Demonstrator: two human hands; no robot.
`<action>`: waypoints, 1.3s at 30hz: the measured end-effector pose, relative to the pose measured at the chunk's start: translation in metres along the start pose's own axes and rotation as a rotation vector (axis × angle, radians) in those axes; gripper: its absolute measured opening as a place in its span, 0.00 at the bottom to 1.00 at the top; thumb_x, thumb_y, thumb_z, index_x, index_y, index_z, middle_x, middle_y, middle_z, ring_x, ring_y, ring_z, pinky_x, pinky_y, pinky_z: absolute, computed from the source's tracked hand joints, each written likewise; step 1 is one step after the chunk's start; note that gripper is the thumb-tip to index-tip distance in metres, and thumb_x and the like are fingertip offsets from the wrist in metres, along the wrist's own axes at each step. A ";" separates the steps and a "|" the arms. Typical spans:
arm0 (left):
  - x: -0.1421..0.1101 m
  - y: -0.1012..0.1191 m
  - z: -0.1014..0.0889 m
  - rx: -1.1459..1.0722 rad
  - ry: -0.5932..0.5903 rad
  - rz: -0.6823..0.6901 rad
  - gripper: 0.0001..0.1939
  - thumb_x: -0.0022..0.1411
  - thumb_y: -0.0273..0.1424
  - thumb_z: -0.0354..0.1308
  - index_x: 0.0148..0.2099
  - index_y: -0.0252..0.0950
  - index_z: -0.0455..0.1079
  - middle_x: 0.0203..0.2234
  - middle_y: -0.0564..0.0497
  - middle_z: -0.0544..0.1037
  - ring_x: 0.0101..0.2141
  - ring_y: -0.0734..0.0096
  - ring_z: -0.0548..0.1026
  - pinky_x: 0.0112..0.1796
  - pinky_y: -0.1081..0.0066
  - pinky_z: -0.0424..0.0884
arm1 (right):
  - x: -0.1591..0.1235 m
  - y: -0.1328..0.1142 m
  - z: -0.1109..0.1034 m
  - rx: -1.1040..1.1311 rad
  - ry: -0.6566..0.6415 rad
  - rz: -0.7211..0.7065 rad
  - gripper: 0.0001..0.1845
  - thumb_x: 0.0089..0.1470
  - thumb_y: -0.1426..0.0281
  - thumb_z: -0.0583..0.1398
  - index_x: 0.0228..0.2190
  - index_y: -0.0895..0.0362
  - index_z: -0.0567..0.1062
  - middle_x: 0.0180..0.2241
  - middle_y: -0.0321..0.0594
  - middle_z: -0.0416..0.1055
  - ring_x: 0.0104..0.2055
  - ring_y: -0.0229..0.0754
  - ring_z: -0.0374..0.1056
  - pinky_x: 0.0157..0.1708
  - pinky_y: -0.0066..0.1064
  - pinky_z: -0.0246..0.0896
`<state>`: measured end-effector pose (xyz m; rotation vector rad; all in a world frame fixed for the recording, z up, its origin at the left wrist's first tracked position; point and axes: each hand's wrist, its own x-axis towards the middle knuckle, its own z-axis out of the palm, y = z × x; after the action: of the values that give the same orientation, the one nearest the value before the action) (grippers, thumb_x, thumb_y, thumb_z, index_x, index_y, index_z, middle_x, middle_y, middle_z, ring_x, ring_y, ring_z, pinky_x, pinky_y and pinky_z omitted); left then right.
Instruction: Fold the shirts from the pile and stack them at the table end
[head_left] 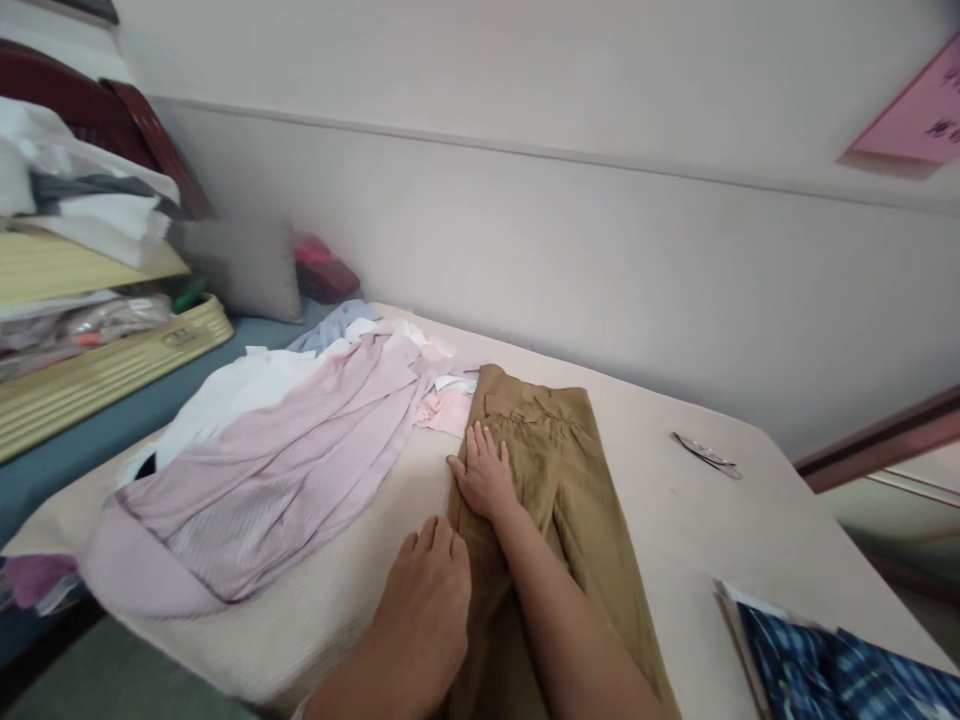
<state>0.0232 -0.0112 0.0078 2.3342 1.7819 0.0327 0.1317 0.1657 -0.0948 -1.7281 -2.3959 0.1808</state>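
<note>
Brown trousers (589, 510), probably soft, best held by the waistband (544, 396) beyond the flat, ungrasping right hand (487, 476); curled left hand (433, 585), grip unclear.

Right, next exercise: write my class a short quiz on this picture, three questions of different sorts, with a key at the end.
1. Open question: Which of the person's hands lies flat on the brown trousers?
2. True or false: The glasses lie to the right of the trousers in the picture.
3. Fill the gap: The checked cloth in the bottom right corner is mostly ____.

Key
1. The right hand, palm down.
2. True.
3. Blue.
</note>
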 end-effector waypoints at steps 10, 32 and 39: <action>0.142 -0.033 0.045 0.063 0.250 0.177 0.28 0.72 0.34 0.44 0.68 0.23 0.58 0.67 0.31 0.59 0.67 0.48 0.56 0.64 0.47 0.55 | 0.075 0.055 -0.046 0.135 -0.047 -0.107 0.31 0.70 0.57 0.40 0.64 0.58 0.63 0.67 0.50 0.59 0.68 0.46 0.54 0.65 0.40 0.46; 0.214 0.007 0.027 -0.157 0.318 0.223 0.17 0.66 0.25 0.46 0.51 0.25 0.72 0.49 0.30 0.74 0.53 0.47 0.71 0.54 0.50 0.65 | 0.175 0.081 -0.036 0.198 -0.233 -0.006 0.34 0.69 0.52 0.39 0.66 0.54 0.61 0.71 0.43 0.48 0.72 0.52 0.44 0.67 0.54 0.40; 0.223 -0.003 0.089 -0.158 0.278 0.381 0.28 0.71 0.34 0.42 0.68 0.25 0.57 0.69 0.32 0.55 0.69 0.44 0.50 0.65 0.42 0.46 | 0.186 0.147 -0.083 0.312 -0.180 -0.045 0.30 0.63 0.50 0.53 0.51 0.60 0.76 0.53 0.49 0.74 0.52 0.49 0.70 0.53 0.37 0.62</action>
<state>0.0935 0.1893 -0.1031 2.6109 1.3464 0.5573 0.2290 0.3879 -0.0296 -1.5716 -2.3660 0.6907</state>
